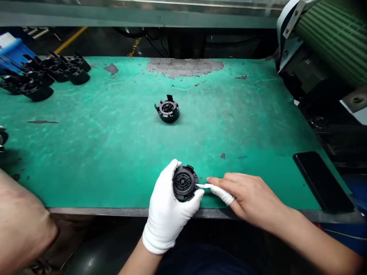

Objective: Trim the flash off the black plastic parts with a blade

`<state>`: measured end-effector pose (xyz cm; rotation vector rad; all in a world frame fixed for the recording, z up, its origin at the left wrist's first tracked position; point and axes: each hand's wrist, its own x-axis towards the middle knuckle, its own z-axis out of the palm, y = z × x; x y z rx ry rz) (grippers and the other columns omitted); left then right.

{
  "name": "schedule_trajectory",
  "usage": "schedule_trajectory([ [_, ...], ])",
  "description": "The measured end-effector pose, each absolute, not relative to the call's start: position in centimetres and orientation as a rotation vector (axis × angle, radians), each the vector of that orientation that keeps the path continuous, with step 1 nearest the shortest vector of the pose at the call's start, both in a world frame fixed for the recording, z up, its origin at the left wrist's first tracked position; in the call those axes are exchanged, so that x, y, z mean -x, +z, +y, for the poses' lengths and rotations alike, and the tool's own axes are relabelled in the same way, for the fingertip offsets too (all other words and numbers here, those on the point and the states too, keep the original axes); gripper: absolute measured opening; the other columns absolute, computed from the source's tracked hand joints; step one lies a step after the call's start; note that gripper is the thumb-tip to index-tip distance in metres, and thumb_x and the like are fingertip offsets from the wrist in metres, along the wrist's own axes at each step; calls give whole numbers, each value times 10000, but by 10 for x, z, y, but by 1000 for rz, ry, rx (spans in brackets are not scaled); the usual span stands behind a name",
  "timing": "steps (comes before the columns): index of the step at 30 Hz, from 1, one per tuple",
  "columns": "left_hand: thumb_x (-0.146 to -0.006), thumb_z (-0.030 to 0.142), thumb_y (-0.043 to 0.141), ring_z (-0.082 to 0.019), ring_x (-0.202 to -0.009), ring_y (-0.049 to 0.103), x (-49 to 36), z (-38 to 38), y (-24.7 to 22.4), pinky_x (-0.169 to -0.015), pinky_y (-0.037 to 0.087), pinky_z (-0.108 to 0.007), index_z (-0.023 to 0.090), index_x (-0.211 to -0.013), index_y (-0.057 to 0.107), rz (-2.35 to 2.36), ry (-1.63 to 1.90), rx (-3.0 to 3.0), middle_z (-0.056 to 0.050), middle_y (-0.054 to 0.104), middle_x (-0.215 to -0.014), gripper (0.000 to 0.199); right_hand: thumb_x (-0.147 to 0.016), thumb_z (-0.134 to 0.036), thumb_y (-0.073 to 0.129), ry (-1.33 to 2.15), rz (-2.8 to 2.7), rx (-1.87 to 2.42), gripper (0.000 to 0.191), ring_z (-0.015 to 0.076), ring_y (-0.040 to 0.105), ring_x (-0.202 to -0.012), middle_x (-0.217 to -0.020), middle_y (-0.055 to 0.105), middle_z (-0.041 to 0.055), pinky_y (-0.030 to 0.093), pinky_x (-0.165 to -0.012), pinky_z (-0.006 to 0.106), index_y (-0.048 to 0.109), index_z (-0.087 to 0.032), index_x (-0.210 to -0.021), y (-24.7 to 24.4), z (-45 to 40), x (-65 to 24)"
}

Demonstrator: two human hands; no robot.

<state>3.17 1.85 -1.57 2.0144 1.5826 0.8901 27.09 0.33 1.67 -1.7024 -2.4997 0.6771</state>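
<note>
Holding the part [185, 182] in my gloved left hand [169, 200], fingers and thumb clamped on its rim, near the table's [114, 152] front edge; right hand [245, 191] pinches a blade [203, 186] between thumb and forefinger, tip at the part's right side. Second part [168, 110] sits beyond, mid-table; phone [323, 182] lies to the right
</note>
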Motion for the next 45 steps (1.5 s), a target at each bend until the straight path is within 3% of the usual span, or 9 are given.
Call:
schedule_trajectory([
  [4, -727, 465, 805, -300, -1272, 571, -32, 20, -15, -1120, 471, -476, 160, -1429, 418, 1622, 898, -2075, -145, 589, -1356, 858, -949, -212, 471, 347, -2390, 1929, 482, 231, 643, -803, -932, 668, 32, 393, -597, 325, 551, -322, -1411, 13, 18, -293],
  [10, -724, 432, 806, -291, -1230, 600, -33, 20, -14, -1090, 497, -452, 158, -1413, 428, 1628, 913, -2085, -142, 607, -1325, 833, -984, -211, 457, 753, -2491, 1530, 444, 179, 634, -827, -924, 661, 8, 439, -691, 298, 536, -332, -1404, 25, 11, -281],
  [16, -725, 428, 805, -301, -1245, 589, -35, 18, -16, -1096, 487, -461, 164, -1412, 429, 1615, 904, -2054, -148, 592, -1340, 826, -928, -160, 463, 517, -2522, 1631, 493, 223, 627, -799, -870, 662, 47, 430, -644, 325, 585, -290, -1388, 20, 7, -271],
  [22, -755, 478, 794, -295, -1227, 619, -25, 27, 4, -1083, 502, -467, 204, -1479, 364, 1494, 856, -1753, -138, 593, -1359, 885, -1014, -399, 488, 1010, -1950, 1610, 411, 213, 633, -1006, -1158, 675, 80, 496, -905, 340, 567, -266, -1395, 20, -9, -262],
  [26, -940, 586, 525, -260, -1184, 657, -6, 26, 46, -1006, 567, -420, 280, -1480, 401, 1253, 619, -1547, -101, 632, -1338, 634, -891, -457, 700, 1409, -1600, 1340, 679, 158, 590, -837, -1082, 624, 29, 519, -804, 289, 413, -378, -1502, 22, -43, -230],
  [31, -993, 641, 194, -268, -1328, 555, 3, -20, 56, -1098, 501, -448, 286, -1446, 477, 1174, 645, -1550, -88, 542, -1466, 641, -838, -454, 758, 1544, -1001, 1222, 525, 123, 483, -704, -833, 499, -25, 452, -665, 252, 596, -298, -1313, 7, -88, -180],
  [34, -997, 607, 319, -272, -1297, 563, -1, -46, 31, -1139, 446, -458, 270, -1317, 580, 1375, 919, -1639, -84, 583, -1397, 533, -871, -510, 703, 1595, -743, 1228, 540, 122, 423, -670, -772, 455, -39, 407, -648, 269, 570, -249, -1325, -3, -104, -159],
  [38, -992, 393, 496, -232, -1077, 630, -12, -47, 1, -1022, 481, -419, 247, -1123, 640, 1546, 989, -1883, -62, 661, -1123, 243, -895, -568, 638, 1610, -646, 1316, 583, 139, 465, -702, -864, 512, -9, 421, -673, 286, 507, -263, -1374, -12, -122, -156],
  [45, -931, 253, 575, -216, -989, 613, -27, -36, -5, -982, 460, -386, 236, -998, 616, 1573, 837, -2085, -31, 654, -986, 80, -1016, -578, 357, 1662, -722, 1466, 481, 200, 528, -825, -840, 584, 35, 429, -777, 319, 654, -208, -937, -25, -129, -190],
])
